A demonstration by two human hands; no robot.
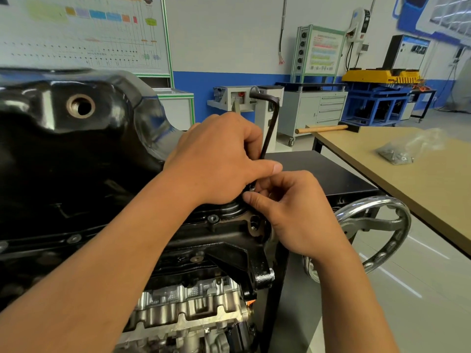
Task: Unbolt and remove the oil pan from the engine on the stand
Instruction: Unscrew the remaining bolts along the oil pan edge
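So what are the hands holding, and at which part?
The left hand grips the hex key low on its shaft; the right hand pinches its bottom end.

The glossy black oil pan [76, 149] sits on top of the inverted engine [204, 250], its round drain hole [81, 106] open and facing the camera. Its flange carries bolt heads [213, 218]. A black L-shaped hex key [270, 118] stands nearly upright at the pan's right corner, gripped by the left hand [216, 159], while the right hand [293, 212] pinches near its lower end.
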